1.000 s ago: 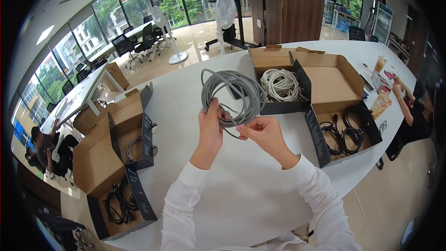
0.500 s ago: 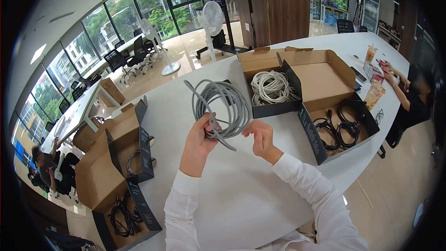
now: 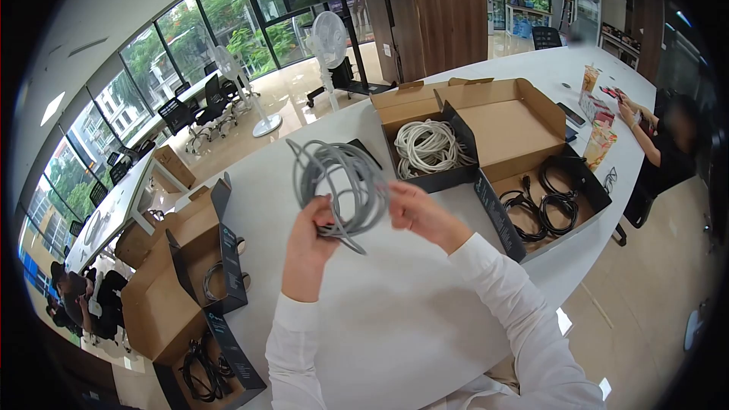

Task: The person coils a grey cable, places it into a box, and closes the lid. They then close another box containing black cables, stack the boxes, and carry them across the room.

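Observation:
A coiled grey cable (image 3: 367, 190) is held above the white table (image 3: 364, 319). My left hand (image 3: 311, 231) wraps round the coil's lower left side. At the coil's right edge is my right hand (image 3: 418, 212), its fingers pinched together against the loops; the coil is slightly blurred there. Behind the coil, a dark flat object (image 3: 364, 153) lies on the table. Just right of it, a white cable bundle (image 3: 431, 146) fills an open box.
An open box with black cables (image 3: 558, 212) stands at the right. More open boxes (image 3: 163, 296) with cables are at the left. Drink cups (image 3: 600, 144) stand near a seated person (image 3: 668, 137) at the far right. Two fans (image 3: 329, 39) stand beyond the table.
My right hand has risen and come against the coil's right side. The coil has shifted slightly left in my left hand. The whole view has also shifted a little.

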